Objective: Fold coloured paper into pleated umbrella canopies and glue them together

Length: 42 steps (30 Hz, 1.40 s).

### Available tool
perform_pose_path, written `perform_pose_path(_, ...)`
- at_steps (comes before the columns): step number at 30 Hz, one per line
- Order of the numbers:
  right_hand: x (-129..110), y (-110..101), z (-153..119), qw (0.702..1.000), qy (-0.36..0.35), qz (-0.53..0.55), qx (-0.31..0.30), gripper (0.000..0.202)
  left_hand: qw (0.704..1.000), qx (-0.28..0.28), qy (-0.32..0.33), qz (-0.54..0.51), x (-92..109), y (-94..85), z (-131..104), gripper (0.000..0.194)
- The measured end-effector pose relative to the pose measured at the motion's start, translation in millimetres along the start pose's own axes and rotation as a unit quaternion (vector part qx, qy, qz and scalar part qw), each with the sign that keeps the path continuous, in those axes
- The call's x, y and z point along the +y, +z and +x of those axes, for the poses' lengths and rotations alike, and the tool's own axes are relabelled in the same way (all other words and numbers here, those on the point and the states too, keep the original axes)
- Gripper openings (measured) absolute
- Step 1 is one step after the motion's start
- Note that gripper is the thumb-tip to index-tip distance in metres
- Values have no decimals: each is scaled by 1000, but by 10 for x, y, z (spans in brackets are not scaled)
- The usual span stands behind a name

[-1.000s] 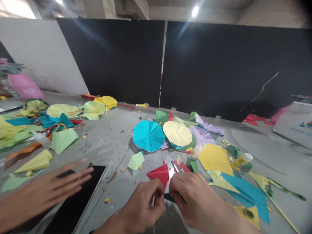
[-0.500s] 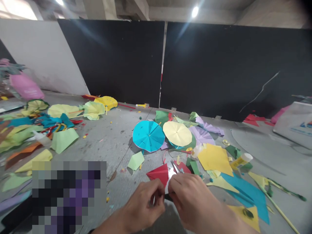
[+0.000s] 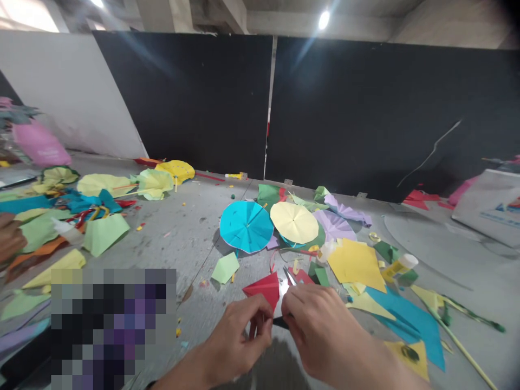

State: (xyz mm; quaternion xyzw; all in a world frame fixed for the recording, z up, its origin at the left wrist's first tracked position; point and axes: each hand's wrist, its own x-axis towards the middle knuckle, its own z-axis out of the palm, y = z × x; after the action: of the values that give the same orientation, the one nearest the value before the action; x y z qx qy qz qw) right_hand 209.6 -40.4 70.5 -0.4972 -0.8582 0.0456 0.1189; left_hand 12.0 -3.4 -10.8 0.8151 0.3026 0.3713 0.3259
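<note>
My left hand [image 3: 244, 336] is closed in a pinch low in the middle of the view; whatever it pinches is too small to make out. Close beside it, my right hand [image 3: 314, 327] has its fingers curled together, hiding anything in them. A dark edge shows between the two hands. Just beyond my left fingertips lies a folded red paper piece [image 3: 264, 287]. Pointed metal scissor blades [image 3: 290, 277] stick out past my right hand, their handles hidden. Farther off stand a pleated blue paper disc [image 3: 246, 226] and a cream paper disc [image 3: 294, 222].
Yellow paper [image 3: 357, 265], blue paper [image 3: 424, 325] and a glue stick [image 3: 400, 266] lie to the right. A light green scrap [image 3: 225, 267] sits left of the red piece. Another person's hand [image 3: 10, 237] is at the left edge. Black panels [image 3: 187, 103] close off the back.
My hands have drawn slightly apart, and more of the dark edge between them shows. At the far left, the other person's hand has come farther into view.
</note>
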Motion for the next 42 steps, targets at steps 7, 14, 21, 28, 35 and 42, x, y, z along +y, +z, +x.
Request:
perform_pose_path(7,20,-34,0,1000,-7,26,16,18,1000,3,-7,9,-31,-3,-12,9)
perform_pose_path(14,89,-92,-21,997,-20,34,68,19,999,19,-35,-2,-2,-60,13,8)
perform_pose_path(21,49,-51,-12,999,-15,2,45,19,1000,21,-20,-12,-16,-20,3,7)
perform_pose_path(28,-56,136,17,999,-46,9,27,16,1000,11,13,1,-11,28,-13,12)
perform_pose_path(35,109,-93,1,997,-36,38,48,21,999,39,24,22,44,-99,11,8)
perform_pose_path(42,20,15,-4,998,-39,16,44,16,998,39,38,41,25,-46,-17,9)
